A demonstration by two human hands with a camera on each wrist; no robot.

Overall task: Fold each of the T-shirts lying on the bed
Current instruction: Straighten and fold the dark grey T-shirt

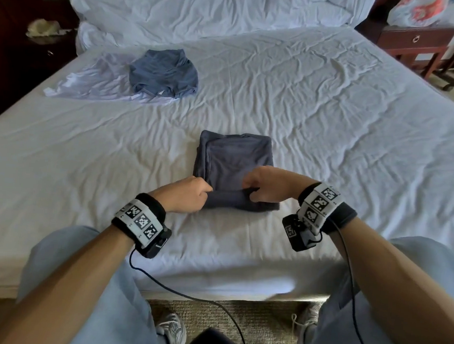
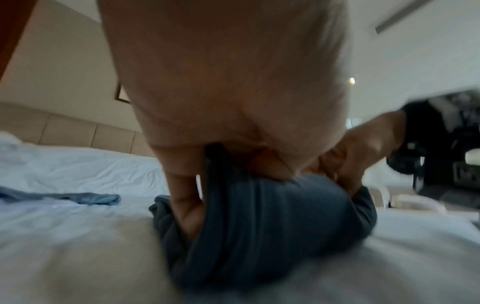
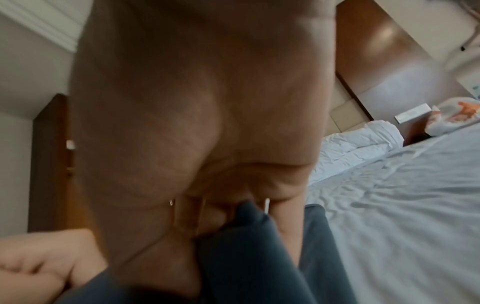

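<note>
Both hands are down on the near edge of the dark grey T-shirt (image 1: 234, 167), which sits in the middle of the bed (image 1: 333, 112), close to the person's side. Left hand (image 1: 184, 195) has its fingers curled into the left end of the rolled-up near hem, and the left wrist view shows a finger tucked right into the fabric, so that's a proper grip and not just a touch. Right hand (image 1: 265, 184) is pinching the same hem a bit further right, thumb under and fingers over the fold, as far as the blurry right wrist view lets me tell.

Pretty sure the point of grabbing both ends of that edge is so the bottom part comes up evenly and flips over the rest in one go. The shirt already looks narrowed into a rectangle with its sides tucked in, so this reads as the last fold or close to it.

Most of the shirt lies just past the knuckles, flat on the sheet, with only the near strip bunched under the hands.

Further back on the left there's a blue T-shirt (image 1: 164, 73) lying loosely on top of a pale lilac T-shirt (image 1: 91, 82) that's spread out flat. Neither looks done, so there's more folding to go.
</note>
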